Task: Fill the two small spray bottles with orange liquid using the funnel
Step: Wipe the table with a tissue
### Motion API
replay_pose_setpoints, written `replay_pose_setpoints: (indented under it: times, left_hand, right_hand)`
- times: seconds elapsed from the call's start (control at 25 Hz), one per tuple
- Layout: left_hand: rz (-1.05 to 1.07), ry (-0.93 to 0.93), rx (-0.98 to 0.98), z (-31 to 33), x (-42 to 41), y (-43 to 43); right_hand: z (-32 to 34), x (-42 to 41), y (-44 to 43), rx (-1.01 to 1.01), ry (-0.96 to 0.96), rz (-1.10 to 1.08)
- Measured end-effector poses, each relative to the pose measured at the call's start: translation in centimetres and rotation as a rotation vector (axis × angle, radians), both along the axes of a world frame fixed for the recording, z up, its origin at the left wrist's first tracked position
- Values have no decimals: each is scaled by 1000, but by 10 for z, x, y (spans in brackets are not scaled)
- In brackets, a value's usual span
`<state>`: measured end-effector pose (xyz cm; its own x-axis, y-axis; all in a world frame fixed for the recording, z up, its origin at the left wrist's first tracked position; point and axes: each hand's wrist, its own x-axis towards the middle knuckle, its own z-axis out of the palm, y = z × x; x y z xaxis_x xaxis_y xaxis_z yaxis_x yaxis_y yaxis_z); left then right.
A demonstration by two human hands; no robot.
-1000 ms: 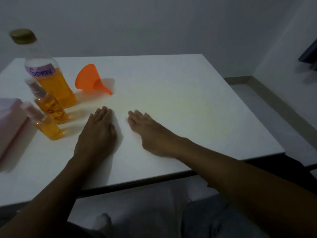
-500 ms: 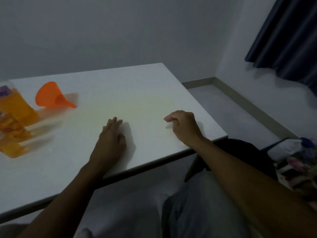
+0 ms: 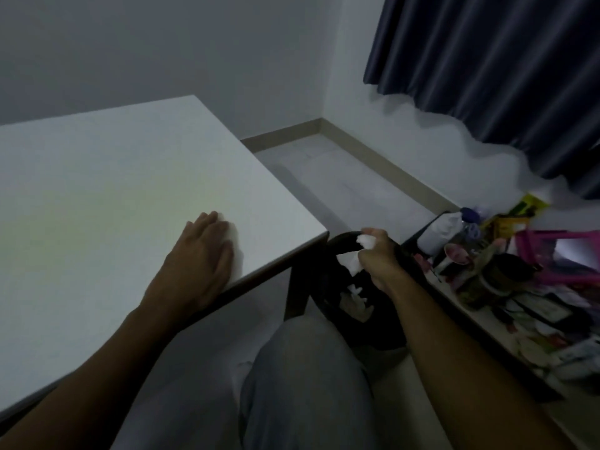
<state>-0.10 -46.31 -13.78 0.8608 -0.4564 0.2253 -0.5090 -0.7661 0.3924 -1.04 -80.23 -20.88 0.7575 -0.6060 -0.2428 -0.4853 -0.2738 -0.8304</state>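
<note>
1. Left hand (image 3: 198, 254): lies palm down on the white table (image 3: 97, 190), near its right front corner, with the fingers straight and close together, holding nothing.
2. Right hand (image 3: 378, 258): is off the table, past its right edge, with the fingers curled around a crumpled white tissue (image 3: 366, 242), which sticks out above and below the fist.
3. Black bin (image 3: 337, 254): stands on the floor beside the table leg, directly under the right hand. Pale scraps lie inside it.
4. Spray bottles and funnel: neither falls within this view, so their position cannot be told. The visible part of the table carries only the left hand.
5. Grey trouser leg (image 3: 308, 368): the person's knee, below the table edge between the two forearms.
6. Low shelf (image 3: 480, 326): runs along the right wall and is crowded with packages, a clear bottle with a blue cap (image 3: 469, 219) and a pink basket (image 3: 552, 245). All print there is too blurred to read.
7. Dark curtain (image 3: 487, 76): hangs at the upper right, above the shelf.
</note>
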Motion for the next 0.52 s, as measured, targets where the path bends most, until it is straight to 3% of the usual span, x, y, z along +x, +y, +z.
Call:
replay_pose_setpoints:
  times: [0.16,0.32,0.52]
  left_hand:
    - [9,2,27,2,-2,-1]
    - [37,36,-1,7,-5,-5]
    - [36,8,-18,7,-6,-5]
  right_hand:
    - [-62,-10,-6,-120,241,48]
    - [-99,-18,-12,-191,338,25]
    - [-81,-24,-10,-198,276,30]
